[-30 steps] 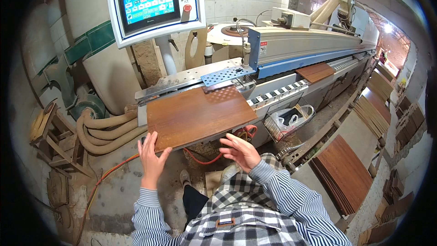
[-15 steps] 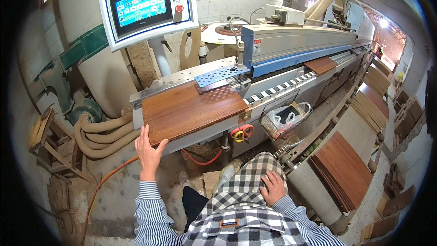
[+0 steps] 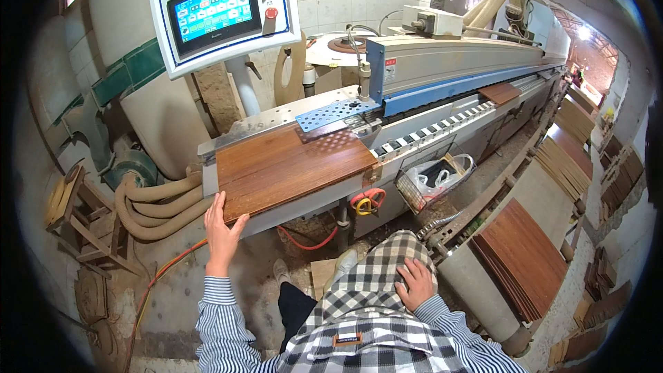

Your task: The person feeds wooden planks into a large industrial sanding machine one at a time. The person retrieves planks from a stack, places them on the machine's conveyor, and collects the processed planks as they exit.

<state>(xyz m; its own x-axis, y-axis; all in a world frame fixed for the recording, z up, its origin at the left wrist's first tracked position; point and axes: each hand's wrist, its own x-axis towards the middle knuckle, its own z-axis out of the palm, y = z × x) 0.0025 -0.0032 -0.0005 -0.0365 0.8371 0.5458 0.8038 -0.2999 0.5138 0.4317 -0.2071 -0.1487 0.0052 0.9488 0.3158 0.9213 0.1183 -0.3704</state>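
At the near left corner of a reddish-brown wood-grain board (image 3: 290, 173), my left hand (image 3: 223, 235) rests with thumb and fingers spread against the edges. The board lies flat on the infeed table of a long edge-banding machine (image 3: 456, 72), its far side partly beneath a blue perforated plate (image 3: 335, 114). My right hand (image 3: 416, 283) lies open on the checked apron (image 3: 387, 304) over my thigh, holding nothing. Farther along the machine, a second brown board (image 3: 500, 94) sticks out from under the blue-edged beam.
A control panel (image 3: 224, 17) with a lit screen stands at upper left. Orange-handled scissors (image 3: 367, 200) and a wire basket (image 3: 435, 183) hang from the machine's front. Stacked brown boards (image 3: 521, 259) lie on a roller conveyor at right. Hoses (image 3: 155, 207) curl at left.
The second board has travelled farther away to the right along the machine. My left hand has shifted very slightly down at the near board's corner; my right hand stays put.
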